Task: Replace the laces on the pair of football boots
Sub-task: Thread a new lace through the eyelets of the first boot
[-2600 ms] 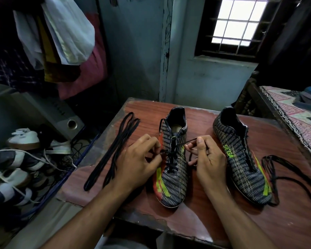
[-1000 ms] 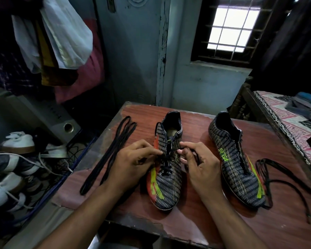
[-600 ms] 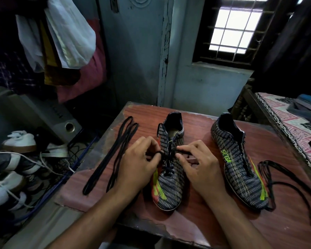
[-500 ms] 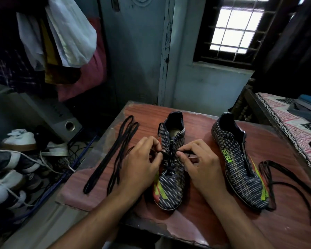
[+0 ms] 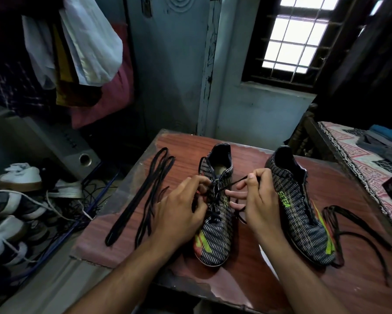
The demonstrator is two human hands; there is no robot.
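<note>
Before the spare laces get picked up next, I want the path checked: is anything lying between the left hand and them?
Nothing visible. The left hand works at the boot; only bare table separates it from the spare laces.

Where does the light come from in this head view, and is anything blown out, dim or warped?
Head view: daylight enters through the barred window, whose panes are blown out; the shoes on the floor sit in dim shadow; the wide-angle lens bends the door frame; the hands and boots look sharp.

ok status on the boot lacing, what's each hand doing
Left hand pinches lace at left boot eyelets. Right hand pulls lace end taut. Right boot unlaced, loose lace beside it. Nothing in the way.
</note>
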